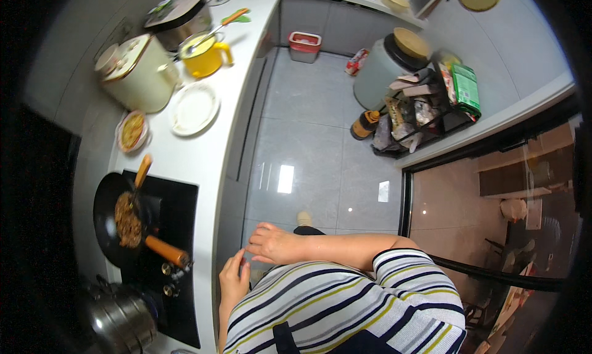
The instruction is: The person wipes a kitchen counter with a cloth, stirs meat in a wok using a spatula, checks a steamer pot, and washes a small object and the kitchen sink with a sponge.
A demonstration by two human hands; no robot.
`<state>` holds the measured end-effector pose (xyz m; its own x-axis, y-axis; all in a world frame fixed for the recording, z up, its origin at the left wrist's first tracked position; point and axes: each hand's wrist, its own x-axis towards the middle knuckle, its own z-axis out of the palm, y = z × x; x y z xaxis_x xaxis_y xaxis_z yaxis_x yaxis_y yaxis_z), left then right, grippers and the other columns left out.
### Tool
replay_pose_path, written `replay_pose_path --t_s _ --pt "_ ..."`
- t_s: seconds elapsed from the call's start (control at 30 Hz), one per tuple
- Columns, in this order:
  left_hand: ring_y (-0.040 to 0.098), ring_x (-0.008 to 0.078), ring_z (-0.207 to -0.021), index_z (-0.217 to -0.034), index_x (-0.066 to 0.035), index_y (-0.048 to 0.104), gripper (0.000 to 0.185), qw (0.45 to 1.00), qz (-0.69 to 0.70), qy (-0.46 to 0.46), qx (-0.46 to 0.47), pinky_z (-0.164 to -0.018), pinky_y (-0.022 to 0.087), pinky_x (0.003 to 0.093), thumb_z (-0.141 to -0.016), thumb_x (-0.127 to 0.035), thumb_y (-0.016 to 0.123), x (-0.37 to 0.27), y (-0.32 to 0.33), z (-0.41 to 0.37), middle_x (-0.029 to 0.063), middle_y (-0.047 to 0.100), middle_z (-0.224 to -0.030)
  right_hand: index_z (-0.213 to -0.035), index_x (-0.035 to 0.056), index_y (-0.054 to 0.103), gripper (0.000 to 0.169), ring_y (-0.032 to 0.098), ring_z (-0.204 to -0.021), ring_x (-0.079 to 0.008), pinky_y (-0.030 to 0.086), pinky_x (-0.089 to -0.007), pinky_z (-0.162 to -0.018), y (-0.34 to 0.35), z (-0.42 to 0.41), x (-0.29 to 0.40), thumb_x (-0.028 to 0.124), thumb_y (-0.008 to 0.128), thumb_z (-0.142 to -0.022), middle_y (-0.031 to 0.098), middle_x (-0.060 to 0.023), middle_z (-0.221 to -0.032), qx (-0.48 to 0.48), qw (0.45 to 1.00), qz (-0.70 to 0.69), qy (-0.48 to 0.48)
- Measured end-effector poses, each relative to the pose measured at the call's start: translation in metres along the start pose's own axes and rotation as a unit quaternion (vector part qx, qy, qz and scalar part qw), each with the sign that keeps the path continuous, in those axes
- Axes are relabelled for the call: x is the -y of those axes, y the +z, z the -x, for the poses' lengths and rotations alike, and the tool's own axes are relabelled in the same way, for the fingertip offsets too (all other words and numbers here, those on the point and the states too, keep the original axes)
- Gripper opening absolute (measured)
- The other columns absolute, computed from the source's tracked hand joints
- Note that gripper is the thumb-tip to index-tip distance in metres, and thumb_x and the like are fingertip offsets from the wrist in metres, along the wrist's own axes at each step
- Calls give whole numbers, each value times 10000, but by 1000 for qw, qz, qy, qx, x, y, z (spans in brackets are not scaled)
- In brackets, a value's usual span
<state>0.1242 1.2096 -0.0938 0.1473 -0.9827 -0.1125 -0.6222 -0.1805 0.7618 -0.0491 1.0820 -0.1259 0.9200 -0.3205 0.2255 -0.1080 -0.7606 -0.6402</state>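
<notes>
My right hand [273, 244] reaches across my front with its fingers loosely bent and nothing in them. Just beside its fingertips, my left hand [234, 276] is raised at the counter's edge, fingers apart and holding nothing. The hands almost meet; whether they touch I cannot tell. Nearest on the left is a black cooktop [178, 224]. On it sits a black wok [105, 215] with a wooden handle [166, 251], holding browned, chopped food [127, 222]. A wooden-handled utensil [143, 169] rests in the wok. Closer to me stands a steel pot [122, 319], partly in shadow.
Along the white counter [185, 157] are a bowl of shredded food [132, 131], a white plate [195, 109], a yellow pot [203, 60] and a cream appliance [143, 76]. A small bin [304, 48], a large barrel [374, 76], a dark bottle [364, 125] and a loaded rack [416, 118] stand on the floor.
</notes>
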Motion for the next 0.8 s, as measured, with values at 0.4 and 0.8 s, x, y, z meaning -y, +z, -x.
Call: replay_pose_path --t_s 0.4,0.8 --pt "672 291 -831 -1175 -4 644 297 992 -14 120 48 -748 532 363 -879 -26 629 -122 67 -243 171 670 -931 -1094 55 646 293 561 -1049 -278 387 -443 -1013 -145 82 -137 290 616 -922 620 -100 -1023 -138 973 70 172" --pt "671 330 -857 -1154 0 647 278 983 14 177 52 -769 536 374 -881 -54 635 -169 86 -508 175 673 -942 -1200 59 626 316 547 -1125 -285 380 -454 -1033 -282 33 -312 233 607 -938 630 -104 -1127 -121 952 70 274"
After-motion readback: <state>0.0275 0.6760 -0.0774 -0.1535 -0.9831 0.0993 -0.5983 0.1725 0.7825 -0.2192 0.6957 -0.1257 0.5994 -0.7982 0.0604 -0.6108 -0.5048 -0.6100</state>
